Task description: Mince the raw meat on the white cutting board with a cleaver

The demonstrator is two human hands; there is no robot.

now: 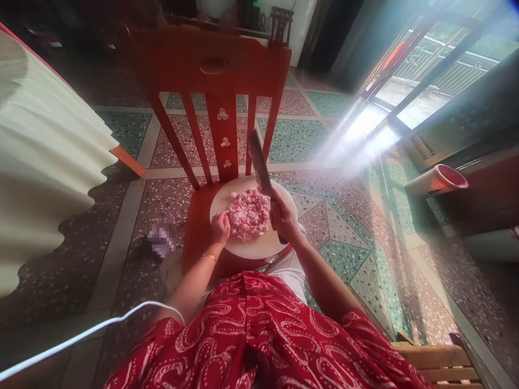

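Head cam is looking down at a red wooden chair (211, 70) that's standing on a patterned terrazzo floor (344, 232), with a round pale cutting board (259, 249) sitting on its seat. Pile of pink minced meat (248, 213) is lying pretty much in the middle of that board. Right hand (284, 216) is gripping the handle of a cleaver (259, 162), blade tilting up and away over the meat. Left hand (220, 227) is curling into a loose fist, resting on the board and touching the pile's left edge.
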